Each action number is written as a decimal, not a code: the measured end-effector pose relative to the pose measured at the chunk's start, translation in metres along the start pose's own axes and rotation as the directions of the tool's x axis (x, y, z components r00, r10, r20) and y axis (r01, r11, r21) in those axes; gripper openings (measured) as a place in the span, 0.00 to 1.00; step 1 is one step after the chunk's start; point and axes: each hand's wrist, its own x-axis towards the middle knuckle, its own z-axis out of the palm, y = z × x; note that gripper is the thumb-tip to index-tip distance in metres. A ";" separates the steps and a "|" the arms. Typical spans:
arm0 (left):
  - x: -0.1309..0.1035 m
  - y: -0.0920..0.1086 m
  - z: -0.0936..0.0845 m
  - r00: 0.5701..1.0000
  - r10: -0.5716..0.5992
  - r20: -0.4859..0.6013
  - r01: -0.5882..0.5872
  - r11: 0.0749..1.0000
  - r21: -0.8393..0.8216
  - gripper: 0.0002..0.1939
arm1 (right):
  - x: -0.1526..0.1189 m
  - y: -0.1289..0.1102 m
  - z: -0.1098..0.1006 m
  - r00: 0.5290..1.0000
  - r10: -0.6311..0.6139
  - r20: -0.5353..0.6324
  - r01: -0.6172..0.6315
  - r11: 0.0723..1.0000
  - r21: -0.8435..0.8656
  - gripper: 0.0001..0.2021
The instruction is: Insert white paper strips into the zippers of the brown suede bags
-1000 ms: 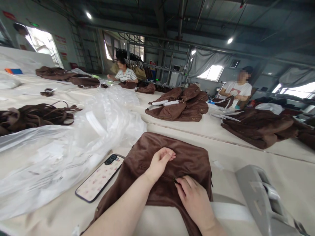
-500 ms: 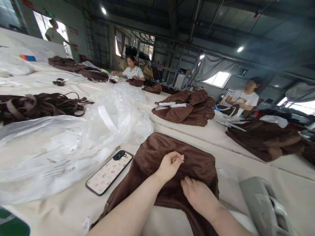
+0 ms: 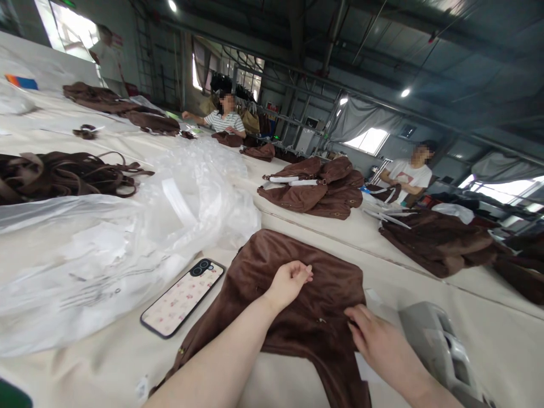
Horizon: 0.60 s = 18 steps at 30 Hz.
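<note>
A brown bag with a soft, shiny surface lies flat on the table in front of me. Over its middle, my left hand is closed, thumb and fingertips together in a pinch; anything between them is too small to make out. At the bag's right edge is my right hand, its fingers bent and the thumb apart from them, with nothing visible in it. Between the two hands, a tiny white bit shows on the brown surface.
A phone in a patterned case lies left of the bag, beside clear plastic sheeting. Brown straps are heaped farther left. A grey tape dispenser stands at right. Brown bags are piled ahead; two people work across the table.
My right hand has moved right, from the bag's middle to its right edge, uncovering the tiny white bit. My left hand stays nearly in place, and the view has shifted slightly.
</note>
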 end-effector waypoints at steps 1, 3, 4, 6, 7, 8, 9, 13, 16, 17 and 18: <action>0.000 -0.001 0.000 1.000 0.013 0.004 -0.013 1.000 0.015 0.23 | -0.010 0.008 -0.002 0.997 0.077 -0.005 -0.076 0.996 0.038 0.14; -0.001 -0.002 0.000 1.000 0.026 0.012 -0.026 0.999 0.026 0.22 | -0.033 0.018 -0.002 0.986 0.165 0.001 -0.164 0.983 0.086 0.21; -0.002 -0.002 0.000 1.000 0.026 0.016 -0.027 0.999 0.023 0.22 | -0.045 0.020 0.001 0.984 0.176 0.008 -0.176 0.979 0.100 0.25; -0.003 -0.001 0.000 1.000 0.020 0.022 -0.021 0.999 0.032 0.22 | -0.066 0.018 0.011 0.985 0.173 0.011 -0.173 0.977 0.121 0.33; -0.003 0.000 0.000 1.000 0.016 0.015 -0.017 0.998 0.053 0.21 | -0.073 0.015 0.017 0.984 0.177 0.008 -0.176 0.975 0.133 0.35; -0.002 0.001 0.001 1.000 0.011 0.001 -0.011 0.997 0.083 0.20 | -0.079 0.011 0.024 0.980 0.199 0.001 -0.197 0.971 0.138 0.35; -0.002 0.002 0.003 1.000 0.002 -0.021 0.001 0.993 0.115 0.19 | -0.083 0.008 0.030 0.974 0.228 -0.006 -0.225 0.965 0.139 0.32; -0.011 0.012 0.024 0.989 -0.058 -0.136 0.088 0.970 0.228 0.14 | -0.086 -0.003 0.030 0.940 0.339 -0.029 -0.331 0.930 0.160 0.17; -0.054 0.038 0.047 0.993 -0.039 -0.114 0.074 0.941 0.329 0.10 | -0.086 -0.015 0.000 0.867 0.491 -0.087 -0.439 0.834 0.335 0.16; -0.075 0.049 0.054 0.999 0.044 -0.015 -0.035 0.921 0.388 0.09 | -0.086 -0.022 -0.012 0.846 0.530 -0.065 -0.453 0.777 0.437 0.17; -0.099 0.059 0.059 0.988 0.141 0.067 -0.156 0.896 0.416 0.11 | -0.087 -0.031 -0.024 0.841 0.540 -0.007 -0.447 0.703 0.553 0.17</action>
